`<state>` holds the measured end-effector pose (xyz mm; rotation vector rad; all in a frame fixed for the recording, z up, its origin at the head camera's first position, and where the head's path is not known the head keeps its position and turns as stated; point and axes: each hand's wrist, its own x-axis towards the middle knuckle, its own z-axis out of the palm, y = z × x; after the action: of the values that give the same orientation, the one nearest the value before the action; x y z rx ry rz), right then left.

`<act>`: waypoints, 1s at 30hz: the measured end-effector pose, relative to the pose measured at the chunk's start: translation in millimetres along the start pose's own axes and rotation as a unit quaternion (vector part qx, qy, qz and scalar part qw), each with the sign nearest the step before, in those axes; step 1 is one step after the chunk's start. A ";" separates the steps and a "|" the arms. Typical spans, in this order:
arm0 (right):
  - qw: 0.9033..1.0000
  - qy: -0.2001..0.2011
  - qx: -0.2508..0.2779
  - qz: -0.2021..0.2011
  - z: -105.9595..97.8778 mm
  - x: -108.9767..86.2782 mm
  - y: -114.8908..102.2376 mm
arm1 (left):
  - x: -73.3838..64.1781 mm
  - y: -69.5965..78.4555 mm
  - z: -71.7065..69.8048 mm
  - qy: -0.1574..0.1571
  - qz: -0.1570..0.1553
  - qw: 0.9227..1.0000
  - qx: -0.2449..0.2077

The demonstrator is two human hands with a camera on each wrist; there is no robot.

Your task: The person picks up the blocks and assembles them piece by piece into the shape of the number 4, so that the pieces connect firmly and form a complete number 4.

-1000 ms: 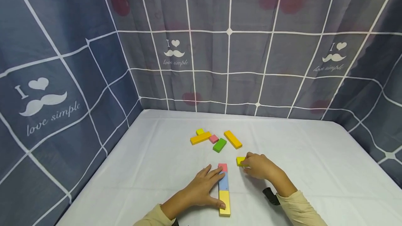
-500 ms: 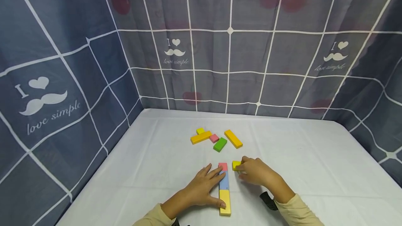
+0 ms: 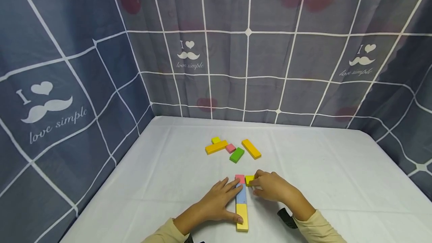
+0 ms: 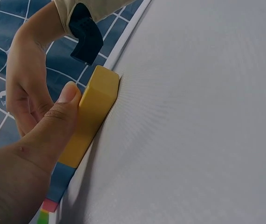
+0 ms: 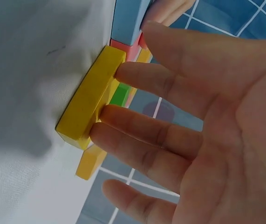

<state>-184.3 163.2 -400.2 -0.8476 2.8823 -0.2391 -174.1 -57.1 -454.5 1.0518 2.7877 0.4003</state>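
Note:
My left hand (image 3: 214, 202) rests with spread fingers along an upright row of wooden blocks: a pink block (image 3: 240, 177) at the far end, a blue block (image 3: 241, 197) in the middle, a light yellow block (image 3: 242, 212) nearest me. Its thumb lies on the light yellow block, as the left wrist view also shows. Fingertips of my right hand (image 3: 274, 187) touch the top of a bright yellow block (image 5: 87, 100). One end of that block meets the pink block's right side, or nearly so. In the head view, the right hand hides much of it.
Farther back on the white-covered table (image 3: 182, 175) lie loose blocks: an orange block (image 3: 216, 147), another orange block (image 3: 251, 149), a green block (image 3: 237, 155), a small pink block (image 3: 230, 148) and a small yellow block (image 3: 215, 140). Grey checked curtains (image 3: 229, 55) enclose the table.
My right hand has slid the bright yellow block left and slightly toward me, up to the pink block. My left hand has stayed in place on the row.

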 end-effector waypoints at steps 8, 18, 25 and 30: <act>1.000 0.003 0.004 -0.007 3.9 2.6 -2.0 | -1.8 0.2 -0.3 0.003 0.001 1.000 0.014; 1.000 0.008 -0.009 -0.009 2.1 2.6 -5.2 | -2.5 -0.1 0.1 0.008 0.004 1.000 0.017; 1.000 0.010 -0.011 -0.012 1.0 1.1 -5.9 | -0.9 0.7 0.4 0.005 0.001 1.000 0.016; 1.000 0.011 -0.015 -0.014 0.6 0.8 -5.0 | -0.4 1.2 -0.1 0.006 0.002 1.000 0.018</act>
<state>-182.2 158.5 -399.8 -0.8972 2.9029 -0.2089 -173.1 -56.6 -454.1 1.0655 2.8138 0.3582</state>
